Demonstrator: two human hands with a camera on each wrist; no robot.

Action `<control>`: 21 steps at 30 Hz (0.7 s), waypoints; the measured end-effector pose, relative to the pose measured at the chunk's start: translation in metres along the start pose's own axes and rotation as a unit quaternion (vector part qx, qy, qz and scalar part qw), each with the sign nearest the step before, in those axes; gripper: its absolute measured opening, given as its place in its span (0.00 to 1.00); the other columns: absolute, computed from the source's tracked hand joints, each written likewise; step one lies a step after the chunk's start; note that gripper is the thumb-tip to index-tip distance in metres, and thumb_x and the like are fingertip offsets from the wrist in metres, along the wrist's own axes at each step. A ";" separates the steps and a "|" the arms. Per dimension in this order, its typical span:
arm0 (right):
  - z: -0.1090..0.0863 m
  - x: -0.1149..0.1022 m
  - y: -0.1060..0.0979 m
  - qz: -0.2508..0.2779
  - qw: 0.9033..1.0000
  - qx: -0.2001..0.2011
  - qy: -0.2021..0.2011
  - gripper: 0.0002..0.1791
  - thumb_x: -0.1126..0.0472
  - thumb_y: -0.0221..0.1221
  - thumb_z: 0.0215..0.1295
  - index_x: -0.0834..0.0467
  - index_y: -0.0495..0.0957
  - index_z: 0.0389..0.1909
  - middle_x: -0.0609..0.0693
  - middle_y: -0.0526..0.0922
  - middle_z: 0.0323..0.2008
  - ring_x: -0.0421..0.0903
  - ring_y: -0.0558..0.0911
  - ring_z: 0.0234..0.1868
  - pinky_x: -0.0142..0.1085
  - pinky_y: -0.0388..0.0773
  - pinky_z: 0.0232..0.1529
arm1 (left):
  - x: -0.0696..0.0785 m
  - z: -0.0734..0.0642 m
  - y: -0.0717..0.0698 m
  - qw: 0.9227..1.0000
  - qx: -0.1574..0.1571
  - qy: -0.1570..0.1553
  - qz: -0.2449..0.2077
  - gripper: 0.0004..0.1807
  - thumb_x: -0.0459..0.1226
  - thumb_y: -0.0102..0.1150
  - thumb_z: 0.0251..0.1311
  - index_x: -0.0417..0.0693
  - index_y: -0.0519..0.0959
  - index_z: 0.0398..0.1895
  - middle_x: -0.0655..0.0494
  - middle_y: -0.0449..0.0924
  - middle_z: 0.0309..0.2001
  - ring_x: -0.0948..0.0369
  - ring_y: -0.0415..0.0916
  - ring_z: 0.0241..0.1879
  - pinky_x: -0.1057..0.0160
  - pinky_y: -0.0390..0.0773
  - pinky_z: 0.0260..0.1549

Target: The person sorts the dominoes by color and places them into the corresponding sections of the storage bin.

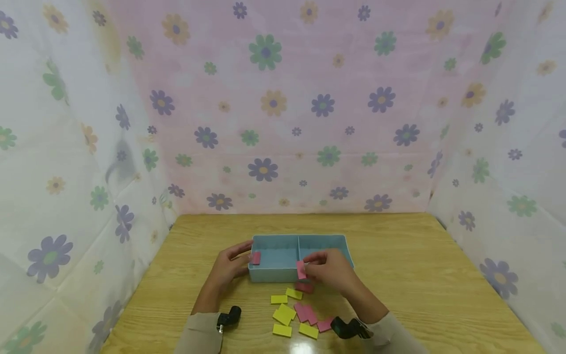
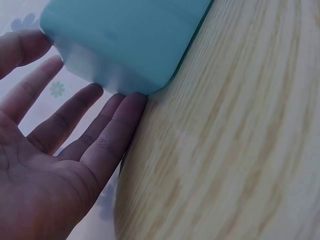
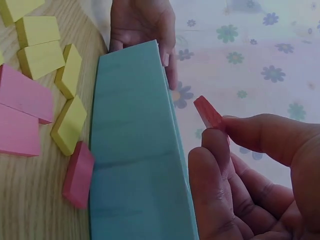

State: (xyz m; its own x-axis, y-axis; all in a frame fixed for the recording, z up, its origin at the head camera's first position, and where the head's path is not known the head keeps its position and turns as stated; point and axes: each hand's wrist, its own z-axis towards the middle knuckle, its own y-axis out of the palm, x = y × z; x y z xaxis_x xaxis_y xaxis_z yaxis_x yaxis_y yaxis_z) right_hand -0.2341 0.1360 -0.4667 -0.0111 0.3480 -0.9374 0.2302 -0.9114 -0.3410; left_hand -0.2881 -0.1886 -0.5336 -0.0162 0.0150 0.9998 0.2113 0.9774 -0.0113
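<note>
A blue two-compartment box [image 1: 274, 275] stands on the table. My left hand [image 1: 227, 265] rests its fairly straight fingertips against the box's left end, as the left wrist view [image 2: 75, 145] also shows. Between thumb and forefinger, my right hand [image 1: 333, 270] pinches a pink block [image 1: 301, 270] above the front wall, near the divider [image 1: 298, 246]. In the right wrist view the pinched pink block [image 3: 208, 112] is held edge-on, above the rim. Another pink block [image 1: 256, 258] lies in the left compartment. The right compartment is partly hidden by my right hand.
In front of the box lie several yellow blocks [image 1: 284, 314] and several pink blocks [image 1: 306, 313]. One dark pink block [image 3: 78, 175] lies right beside the box's front wall. Flower-patterned cloth [image 1: 274, 187] encloses the wooden table [image 1: 177, 285] at the back and sides.
</note>
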 end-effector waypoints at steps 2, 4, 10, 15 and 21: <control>0.003 -0.003 -0.001 0.013 1.000 -0.003 -0.001 0.16 0.55 0.70 0.65 0.60 0.87 0.49 0.52 0.90 0.37 0.54 0.89 0.37 0.46 0.89 0.38 | -0.001 0.000 -0.001 1.000 -0.002 -0.002 -0.002 0.25 0.35 0.59 0.74 0.49 0.74 0.73 0.45 0.71 0.73 0.45 0.75 0.67 0.52 0.85 0.53; 0.005 -0.006 -0.002 0.025 1.000 -0.006 -0.002 0.17 0.56 0.70 0.65 0.62 0.87 0.50 0.53 0.90 0.38 0.56 0.90 0.38 0.46 0.89 0.39 | -0.002 0.000 -0.001 1.000 -0.004 -0.007 -0.003 0.25 0.36 0.59 0.74 0.49 0.74 0.73 0.45 0.71 0.73 0.46 0.76 0.67 0.52 0.85 0.54; 0.014 -0.014 -0.005 0.054 0.998 -0.007 0.011 0.19 0.55 0.71 0.65 0.63 0.86 0.51 0.56 0.90 0.40 0.58 0.90 0.41 0.50 0.89 0.44 | -0.004 -0.001 0.000 1.000 -0.008 -0.010 0.000 0.26 0.37 0.60 0.74 0.51 0.74 0.73 0.46 0.71 0.74 0.46 0.76 0.67 0.52 0.85 0.54; 0.025 -0.020 -0.006 0.066 0.997 -0.010 0.024 0.20 0.53 0.71 0.65 0.61 0.86 0.52 0.56 0.90 0.42 0.57 0.90 0.44 0.50 0.88 0.47 | -0.002 0.000 0.001 1.000 -0.002 -0.007 0.001 0.26 0.38 0.61 0.73 0.53 0.75 0.73 0.48 0.72 0.73 0.46 0.76 0.67 0.51 0.85 0.54; 0.035 -0.031 -0.005 0.100 0.994 -0.005 0.039 0.19 0.56 0.71 0.65 0.62 0.85 0.52 0.57 0.88 0.45 0.54 0.90 0.43 0.47 0.89 0.46 | -0.002 0.000 0.001 1.000 0.006 -0.012 0.000 0.26 0.37 0.61 0.73 0.53 0.75 0.72 0.48 0.72 0.73 0.47 0.76 0.67 0.52 0.85 0.53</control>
State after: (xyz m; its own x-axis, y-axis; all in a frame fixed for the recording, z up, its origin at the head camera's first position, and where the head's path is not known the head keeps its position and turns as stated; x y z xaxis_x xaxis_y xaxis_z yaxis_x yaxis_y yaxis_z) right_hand -0.2685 0.1220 -0.4384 0.1115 0.1760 -0.9781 0.2292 -0.9622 -0.1470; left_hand -0.2878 -0.1881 -0.5355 -0.0393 0.0195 0.9990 0.1996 0.9798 -0.0113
